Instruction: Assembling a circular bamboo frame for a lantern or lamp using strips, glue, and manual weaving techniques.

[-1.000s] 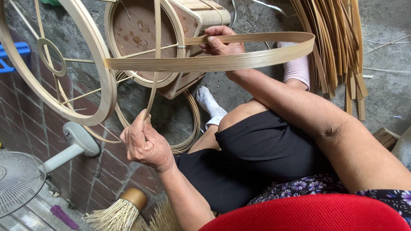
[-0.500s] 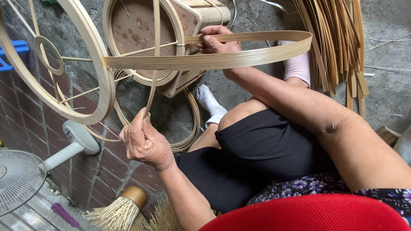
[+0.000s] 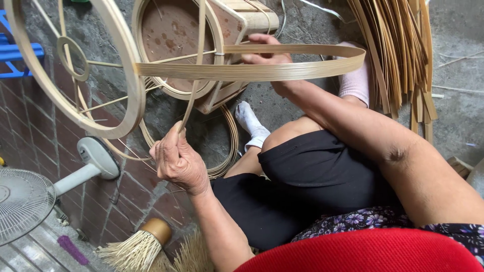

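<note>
My left hand (image 3: pixel 176 160) grips the lower end of a thin bamboo strip (image 3: pixel 195 75) that runs up across the frame. My right hand (image 3: pixel 269 56) holds the near side of a wide hoop of bent bamboo strip (image 3: pixel 312 69), which spans level from left to right in front of me. The thin strip crosses the hoop at its left part, where a small tie sits. My knees in black shorts (image 3: pixel 307 171) and a foot in a white sock (image 3: pixel 250 121) lie below the hoop.
A large round bamboo frame with spokes (image 3: pixel 121 85) leans on the brick wall at left. Behind the hoop stands a wooden stool with a round rim (image 3: pixel 237 20). A bundle of bamboo strips (image 3: pixel 398 50) lies at top right. A fan (image 3: pixel 30 196) and a brush (image 3: pixel 136 247) sit lower left.
Both hands keep their grip. The hoop and the thin strip have shifted only slightly.
</note>
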